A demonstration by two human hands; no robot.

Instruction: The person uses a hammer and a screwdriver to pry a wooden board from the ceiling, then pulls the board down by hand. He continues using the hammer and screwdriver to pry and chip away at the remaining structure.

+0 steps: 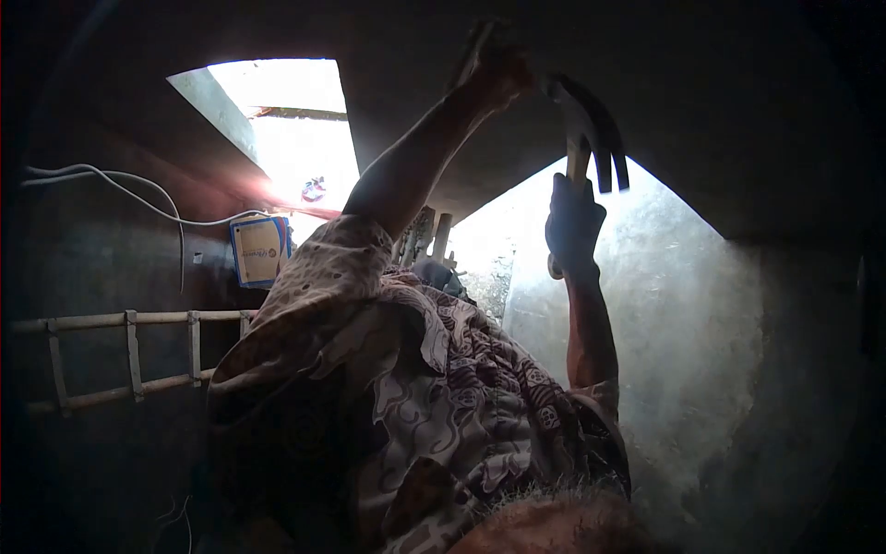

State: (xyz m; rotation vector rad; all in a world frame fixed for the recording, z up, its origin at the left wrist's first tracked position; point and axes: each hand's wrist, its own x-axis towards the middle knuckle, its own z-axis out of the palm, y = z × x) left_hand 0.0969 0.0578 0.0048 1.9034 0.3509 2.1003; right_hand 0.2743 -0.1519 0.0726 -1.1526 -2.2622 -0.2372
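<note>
Dark concrete ceiling [738,102] covers the top and right of the scene, and a sunlit grey concrete wall [674,332] shows on the far right below it. At the far upper left a bright, square roof opening [286,111] lets in daylight.

A brown and cream patterned short-sleeved shirt [443,388] fills the near centre, and both bare arms rise from its sleeves toward the ceiling.

A pale bamboo ladder [136,355] lies level along the dark wall on the left.

The left hand [496,66] is raised highest, against the dark ceiling at top centre. It is in shadow, so I cannot tell whether its grip is open or closed, nor whether it holds anything.

The right hand [574,223] is lower and just to the right, its grip closed around the handle of a dark-headed, wooden-handled claw hammer [587,125]. The hammer stands upright above the fist, its head up by the ceiling just right of the left hand, and its two claws curve down to the right against the lit wall.

A blue-edged cream packet [258,249] hangs on the left wall above the ladder. A thin white cable [88,167] loops along that wall to it.
</note>
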